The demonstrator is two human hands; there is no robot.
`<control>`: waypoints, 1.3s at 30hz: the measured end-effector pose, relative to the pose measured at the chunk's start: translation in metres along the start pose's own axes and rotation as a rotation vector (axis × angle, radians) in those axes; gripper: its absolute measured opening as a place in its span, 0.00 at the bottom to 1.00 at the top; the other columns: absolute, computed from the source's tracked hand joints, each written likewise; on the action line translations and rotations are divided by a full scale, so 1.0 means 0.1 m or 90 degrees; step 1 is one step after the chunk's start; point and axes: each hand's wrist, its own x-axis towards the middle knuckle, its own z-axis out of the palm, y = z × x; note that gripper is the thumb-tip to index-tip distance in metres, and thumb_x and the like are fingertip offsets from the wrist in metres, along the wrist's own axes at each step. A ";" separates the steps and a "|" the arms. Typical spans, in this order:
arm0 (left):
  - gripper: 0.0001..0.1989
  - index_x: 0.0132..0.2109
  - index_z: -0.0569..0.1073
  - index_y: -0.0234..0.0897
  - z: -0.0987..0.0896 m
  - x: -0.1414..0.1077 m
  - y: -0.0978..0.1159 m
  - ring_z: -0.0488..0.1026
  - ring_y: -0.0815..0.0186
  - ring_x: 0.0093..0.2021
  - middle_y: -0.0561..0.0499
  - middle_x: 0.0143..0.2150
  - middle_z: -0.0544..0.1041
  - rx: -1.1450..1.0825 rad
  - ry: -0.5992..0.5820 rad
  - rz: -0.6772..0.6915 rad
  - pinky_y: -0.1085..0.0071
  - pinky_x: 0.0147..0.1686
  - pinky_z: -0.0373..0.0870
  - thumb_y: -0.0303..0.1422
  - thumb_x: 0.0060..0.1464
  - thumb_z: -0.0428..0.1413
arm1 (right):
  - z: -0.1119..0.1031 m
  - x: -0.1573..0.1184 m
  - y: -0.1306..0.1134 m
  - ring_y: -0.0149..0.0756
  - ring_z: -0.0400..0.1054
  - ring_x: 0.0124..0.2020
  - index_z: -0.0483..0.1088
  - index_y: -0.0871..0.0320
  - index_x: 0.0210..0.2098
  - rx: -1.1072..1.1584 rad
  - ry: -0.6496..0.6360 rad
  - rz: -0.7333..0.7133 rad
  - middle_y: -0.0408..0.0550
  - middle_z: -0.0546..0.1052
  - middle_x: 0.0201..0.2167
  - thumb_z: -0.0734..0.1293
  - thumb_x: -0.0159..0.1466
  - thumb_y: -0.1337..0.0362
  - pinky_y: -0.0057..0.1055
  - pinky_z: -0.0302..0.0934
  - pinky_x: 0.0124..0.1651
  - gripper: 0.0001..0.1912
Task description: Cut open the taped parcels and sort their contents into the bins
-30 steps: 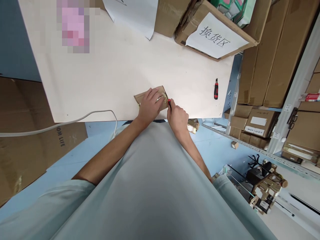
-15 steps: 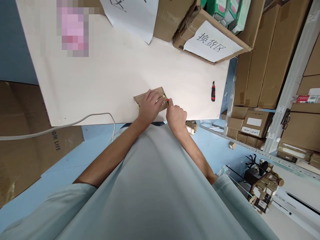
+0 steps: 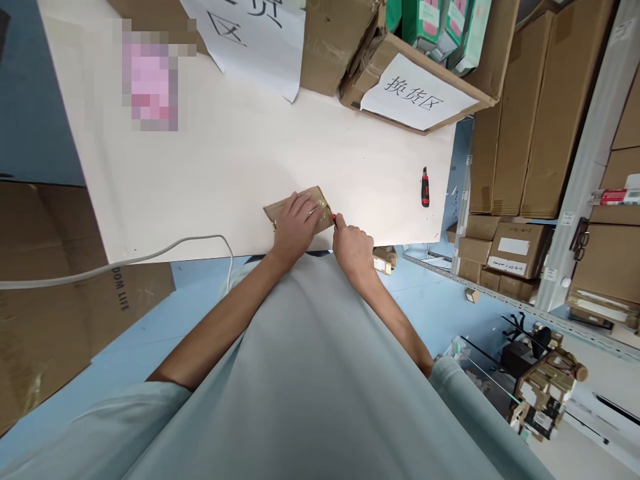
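A small flat brown cardboard package [image 3: 274, 212] with shiny tape lies at the near edge of the white table. Spread over its top is my left hand [image 3: 295, 227], fingers apart and pressing on it. At the package's right end, my right hand [image 3: 353, 248] is closed around a small red and black tool [image 3: 335, 219], whose tip touches the package edge. Most of that tool is hidden in the fist. Farther right on the table lies a red and black box cutter [image 3: 425, 187].
A cardboard box [image 3: 480, 93] of green packs stands at the back, beside a paper sign [image 3: 250, 47]. A white cable [image 3: 150, 253] crosses the front left edge. A pixelated pink item [image 3: 151, 83] is at the back left. Shelves [image 3: 585, 153] hold boxes at right.
The whole view has shifted, so the table and its contents appear slightly lower. My left hand is still on the package and my right hand still grips the tool at its right end.
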 end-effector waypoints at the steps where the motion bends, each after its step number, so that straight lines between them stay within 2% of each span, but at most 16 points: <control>1: 0.17 0.62 0.81 0.47 0.01 0.01 0.00 0.74 0.47 0.72 0.42 0.57 0.84 0.007 0.002 0.002 0.31 0.80 0.59 0.34 0.75 0.51 | -0.02 0.02 -0.02 0.46 0.83 0.53 0.58 0.59 0.79 0.005 -0.002 0.002 0.64 0.85 0.52 0.52 0.81 0.70 0.37 0.72 0.53 0.29; 6: 0.16 0.61 0.80 0.46 0.03 0.03 -0.02 0.73 0.48 0.73 0.41 0.57 0.84 0.045 0.018 0.009 0.31 0.79 0.60 0.35 0.77 0.50 | -0.08 0.07 -0.03 0.45 0.83 0.54 0.61 0.59 0.77 0.016 0.003 -0.004 0.64 0.85 0.52 0.53 0.81 0.71 0.35 0.72 0.53 0.28; 12: 0.17 0.60 0.81 0.48 0.02 -0.07 0.00 0.73 0.49 0.74 0.41 0.59 0.84 0.029 -0.018 0.017 0.33 0.80 0.59 0.30 0.75 0.51 | 0.07 -0.06 0.11 0.46 0.84 0.52 0.62 0.58 0.77 0.025 0.014 -0.004 0.62 0.86 0.49 0.52 0.82 0.70 0.36 0.72 0.52 0.27; 17: 0.18 0.62 0.80 0.49 0.02 -0.11 0.00 0.73 0.50 0.74 0.43 0.59 0.84 0.038 -0.019 0.003 0.33 0.81 0.58 0.29 0.75 0.52 | 0.11 -0.14 0.13 0.46 0.85 0.51 0.60 0.58 0.78 0.018 0.000 -0.010 0.63 0.86 0.48 0.53 0.83 0.69 0.37 0.72 0.51 0.26; 20: 0.17 0.61 0.79 0.46 0.05 -0.13 -0.05 0.73 0.52 0.74 0.43 0.59 0.84 0.053 0.001 0.020 0.33 0.81 0.58 0.28 0.75 0.50 | 0.24 -0.10 0.24 0.46 0.84 0.53 0.63 0.60 0.75 0.012 -0.049 0.006 0.64 0.86 0.49 0.52 0.82 0.70 0.36 0.72 0.53 0.26; 23: 0.16 0.59 0.79 0.44 0.08 -0.15 -0.12 0.74 0.53 0.73 0.43 0.59 0.84 0.070 0.018 0.042 0.33 0.80 0.60 0.28 0.77 0.49 | 0.47 -0.05 0.43 0.46 0.83 0.57 0.67 0.62 0.71 0.024 -0.151 0.044 0.66 0.85 0.51 0.55 0.80 0.73 0.35 0.70 0.55 0.24; 24: 0.15 0.59 0.79 0.44 0.09 -0.15 -0.14 0.74 0.53 0.73 0.44 0.59 0.83 0.073 0.020 0.048 0.33 0.80 0.61 0.29 0.77 0.49 | 0.53 -0.04 0.50 0.46 0.83 0.57 0.67 0.61 0.72 0.035 -0.174 0.060 0.66 0.85 0.52 0.55 0.80 0.72 0.35 0.70 0.55 0.24; 26: 0.14 0.59 0.78 0.44 0.10 -0.16 -0.17 0.74 0.53 0.73 0.44 0.60 0.83 0.072 0.017 0.055 0.33 0.80 0.60 0.30 0.78 0.49 | 0.58 -0.06 0.59 0.47 0.84 0.54 0.63 0.58 0.76 0.061 -0.167 0.080 0.63 0.86 0.52 0.56 0.83 0.66 0.36 0.70 0.53 0.25; 29: 0.14 0.61 0.77 0.45 0.10 -0.16 -0.19 0.73 0.53 0.74 0.45 0.60 0.83 0.073 0.010 0.056 0.32 0.80 0.59 0.30 0.78 0.50 | 0.47 -0.12 0.57 0.47 0.84 0.50 0.56 0.52 0.82 0.094 -0.070 0.045 0.58 0.86 0.52 0.51 0.86 0.56 0.35 0.69 0.51 0.28; 31: 0.13 0.61 0.77 0.45 0.09 -0.16 -0.20 0.73 0.53 0.74 0.45 0.60 0.83 0.087 0.010 0.060 0.33 0.80 0.60 0.31 0.78 0.51 | 0.33 -0.11 0.48 0.45 0.83 0.50 0.54 0.50 0.83 0.103 -0.024 -0.006 0.56 0.86 0.53 0.48 0.86 0.55 0.33 0.68 0.50 0.29; 35: 0.13 0.61 0.78 0.44 0.08 -0.14 -0.19 0.72 0.52 0.75 0.44 0.61 0.82 0.106 0.009 0.066 0.33 0.80 0.61 0.32 0.79 0.52 | 0.13 0.04 0.27 0.45 0.82 0.50 0.48 0.50 0.85 0.097 -0.013 -0.066 0.57 0.85 0.54 0.47 0.86 0.56 0.33 0.68 0.50 0.31; 39: 0.12 0.61 0.78 0.45 0.09 -0.13 -0.19 0.73 0.52 0.74 0.45 0.61 0.82 0.100 0.004 0.055 0.33 0.80 0.59 0.33 0.79 0.52 | 0.15 0.12 0.17 0.45 0.82 0.49 0.42 0.53 0.87 0.083 -0.018 -0.050 0.60 0.84 0.53 0.46 0.86 0.58 0.35 0.70 0.51 0.32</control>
